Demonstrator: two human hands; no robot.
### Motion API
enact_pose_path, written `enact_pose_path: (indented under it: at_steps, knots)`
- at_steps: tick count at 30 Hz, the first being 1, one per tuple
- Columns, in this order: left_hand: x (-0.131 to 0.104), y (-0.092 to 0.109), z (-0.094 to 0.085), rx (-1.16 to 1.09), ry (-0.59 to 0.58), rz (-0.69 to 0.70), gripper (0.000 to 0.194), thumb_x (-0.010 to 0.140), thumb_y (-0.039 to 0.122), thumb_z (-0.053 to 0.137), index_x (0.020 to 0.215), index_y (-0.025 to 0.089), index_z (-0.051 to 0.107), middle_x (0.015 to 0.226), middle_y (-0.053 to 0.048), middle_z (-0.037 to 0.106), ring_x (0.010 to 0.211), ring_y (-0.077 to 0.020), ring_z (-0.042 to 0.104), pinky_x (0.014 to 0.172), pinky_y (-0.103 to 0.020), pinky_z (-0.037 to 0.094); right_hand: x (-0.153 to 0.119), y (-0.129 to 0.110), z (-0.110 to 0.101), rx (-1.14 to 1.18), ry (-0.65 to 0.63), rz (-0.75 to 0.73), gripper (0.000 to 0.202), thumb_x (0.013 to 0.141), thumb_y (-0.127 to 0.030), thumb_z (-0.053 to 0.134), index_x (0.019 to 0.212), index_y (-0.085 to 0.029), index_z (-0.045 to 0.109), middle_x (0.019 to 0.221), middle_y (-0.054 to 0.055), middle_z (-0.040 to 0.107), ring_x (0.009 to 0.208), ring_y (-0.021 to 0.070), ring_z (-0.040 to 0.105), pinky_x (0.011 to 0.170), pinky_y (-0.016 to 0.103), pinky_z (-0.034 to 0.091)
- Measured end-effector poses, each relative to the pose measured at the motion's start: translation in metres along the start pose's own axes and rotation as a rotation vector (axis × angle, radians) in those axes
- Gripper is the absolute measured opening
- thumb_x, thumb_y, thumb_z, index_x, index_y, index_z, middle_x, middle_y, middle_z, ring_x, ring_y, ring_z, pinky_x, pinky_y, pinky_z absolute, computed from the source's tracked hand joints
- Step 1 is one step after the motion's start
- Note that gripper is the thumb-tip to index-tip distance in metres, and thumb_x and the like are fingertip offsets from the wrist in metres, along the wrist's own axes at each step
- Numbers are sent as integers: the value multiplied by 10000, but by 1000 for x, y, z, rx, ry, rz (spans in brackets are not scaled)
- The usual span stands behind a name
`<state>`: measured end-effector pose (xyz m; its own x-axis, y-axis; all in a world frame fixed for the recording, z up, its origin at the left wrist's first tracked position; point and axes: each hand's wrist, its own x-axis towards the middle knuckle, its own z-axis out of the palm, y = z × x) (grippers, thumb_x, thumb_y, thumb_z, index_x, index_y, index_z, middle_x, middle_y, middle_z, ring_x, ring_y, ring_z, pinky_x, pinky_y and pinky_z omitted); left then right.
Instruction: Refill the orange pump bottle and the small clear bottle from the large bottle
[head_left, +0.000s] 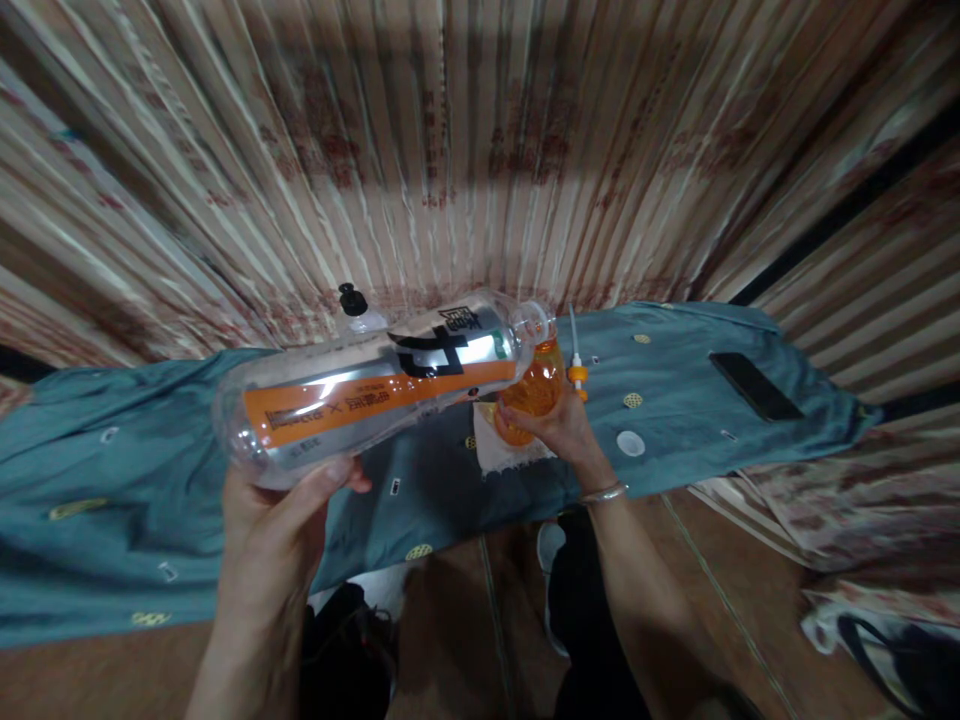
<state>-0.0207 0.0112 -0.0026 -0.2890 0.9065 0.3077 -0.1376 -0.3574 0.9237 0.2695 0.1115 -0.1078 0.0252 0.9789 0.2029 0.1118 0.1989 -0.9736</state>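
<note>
A large clear plastic bottle (352, 385) with an orange and silver label lies nearly level in the air, its mouth pointing right. My left hand (289, 510) grips it from below near its base. The bottle's open mouth is at the top of a small orange translucent bottle (536, 380). My right hand (555, 425) is wrapped round that orange bottle, which stands over a pale cloth (499, 450). Just right of it lies an orange and white nozzle (577, 374) with a thin tube. Whether liquid is moving between the bottles is too unclear to tell.
On the teal tablecloth (427, 500) are a black phone (754, 386) at the right and a small white round lid (631, 443). A bottle with a black pump top (351, 300) stands behind the large bottle. A striped curtain (450, 150) hangs behind the table.
</note>
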Motion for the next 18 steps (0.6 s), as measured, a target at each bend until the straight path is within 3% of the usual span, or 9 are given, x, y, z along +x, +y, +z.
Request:
enact_pose_path:
  at_steps: [8, 18]
  knots:
    - [0, 2, 6, -8, 53, 1, 309, 620, 268, 1000, 869, 184, 838, 644, 1, 751, 489, -141, 680, 439, -209, 593, 0, 1, -1, -21, -2, -31, 760, 677, -355, 1013, 1354, -246, 686, 1270, 73, 840, 1217, 331, 801, 1076, 475, 677]
    - [0, 0, 1, -2, 10, -21, 294, 652, 248, 997, 906, 207, 856, 687, -11, 778, 521, -154, 708, 460, -218, 613, 1, 1, -1, -31, -9, -33, 785, 681, -386, 1008, 1373, -229, 670, 1252, 88, 842, 1189, 331, 811, 1061, 465, 683]
